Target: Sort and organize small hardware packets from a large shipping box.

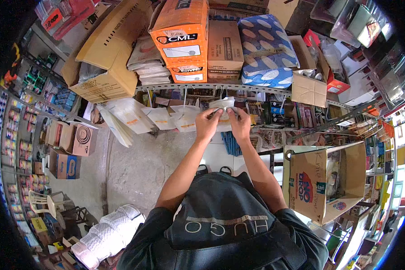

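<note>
My left hand [207,123] and my right hand [239,122] are side by side in front of the shelf. Thumbs and fingers of both pinch the upper part of a translucent white plastic bag [224,126], which hangs between and below them. More plastic bags [188,118] hang on wire hooks from the perforated metal shelf edge [209,87], to the left of my hands. Larger plastic bags [130,114] hang farther left. The fingers partly cover the bag, so its opening cannot be made out.
Orange cartons [180,44], a blue patterned box [266,50] and an open cardboard box [103,67] stand on the shelf above. A large open carton [308,184] is at the right. White wrapped rolls [108,233] lie low at the left, near a plastic chair [44,202].
</note>
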The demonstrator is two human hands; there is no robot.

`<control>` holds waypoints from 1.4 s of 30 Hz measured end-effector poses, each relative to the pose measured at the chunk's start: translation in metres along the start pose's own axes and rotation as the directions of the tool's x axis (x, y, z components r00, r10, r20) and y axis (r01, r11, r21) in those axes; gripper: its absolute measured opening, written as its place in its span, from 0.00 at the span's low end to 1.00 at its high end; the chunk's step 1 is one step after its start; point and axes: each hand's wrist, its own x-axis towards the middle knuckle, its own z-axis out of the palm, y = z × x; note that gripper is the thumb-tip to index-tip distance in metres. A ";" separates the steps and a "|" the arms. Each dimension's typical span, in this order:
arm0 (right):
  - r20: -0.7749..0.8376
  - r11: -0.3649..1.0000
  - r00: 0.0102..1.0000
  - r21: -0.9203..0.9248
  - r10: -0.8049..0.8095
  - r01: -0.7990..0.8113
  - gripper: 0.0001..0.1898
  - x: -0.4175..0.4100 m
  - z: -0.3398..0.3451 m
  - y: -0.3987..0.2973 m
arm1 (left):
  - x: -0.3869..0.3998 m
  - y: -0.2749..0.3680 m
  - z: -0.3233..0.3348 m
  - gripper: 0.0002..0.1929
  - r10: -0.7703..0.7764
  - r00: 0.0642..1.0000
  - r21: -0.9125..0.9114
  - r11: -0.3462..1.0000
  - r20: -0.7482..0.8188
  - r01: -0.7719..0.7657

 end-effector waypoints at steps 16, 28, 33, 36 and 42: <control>-0.064 0.980 0.997 -0.195 0.039 -0.051 0.18 0.017 0.014 0.016 | 0.009 -0.006 0.010 0.15 -0.013 0.987 0.135 0.990 -0.162 0.036; -0.189 0.947 0.976 -0.279 0.111 -0.161 0.17 -0.006 0.018 0.016 | -0.007 -0.014 -0.009 0.18 0.119 0.991 0.257 0.961 -0.064 -0.099; -0.170 0.980 0.974 -0.104 0.148 -0.167 0.21 -0.052 0.001 0.032 | -0.042 -0.041 -0.015 0.24 0.065 0.997 0.198 0.979 -0.031 -0.058; -0.224 0.967 0.949 -0.079 0.221 -0.244 0.20 -0.095 -0.009 0.047 | -0.070 -0.073 -0.031 0.26 0.036 0.999 0.242 0.970 0.011 -0.037; -0.278 0.903 0.860 0.147 0.428 -0.403 0.21 -0.188 -0.060 0.064 | -0.129 -0.075 -0.050 0.25 -0.252 0.938 0.162 0.963 0.239 0.217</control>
